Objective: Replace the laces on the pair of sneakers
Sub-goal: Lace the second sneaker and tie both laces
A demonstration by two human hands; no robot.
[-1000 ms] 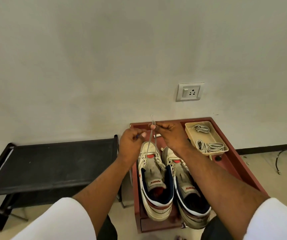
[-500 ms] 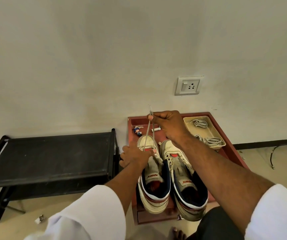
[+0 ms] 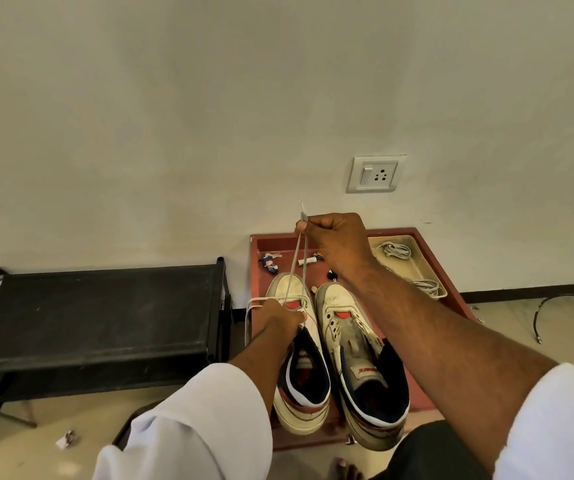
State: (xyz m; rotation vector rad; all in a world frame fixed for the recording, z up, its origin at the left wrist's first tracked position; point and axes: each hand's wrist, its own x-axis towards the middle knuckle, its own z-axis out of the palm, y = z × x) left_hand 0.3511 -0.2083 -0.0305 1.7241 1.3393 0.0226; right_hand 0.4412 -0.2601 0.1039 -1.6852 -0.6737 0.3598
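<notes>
Right hand [image 3: 334,242] is pinching both ends of the limp, light lace [image 3: 297,265], pulling upward. Left hand [image 3: 276,322] is gripping the left sneaker [image 3: 296,358] at its eyelets, steadying it; the stiff tips look best for threading.

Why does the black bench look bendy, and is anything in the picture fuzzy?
Head view: the wide lens curves things near the edges, so the bench bows and the arms look huge up close; the lace held by the right hand is sharp, as are the sneakers; light is soft and even, with only a faint shadow on the wall and no glare.
</notes>
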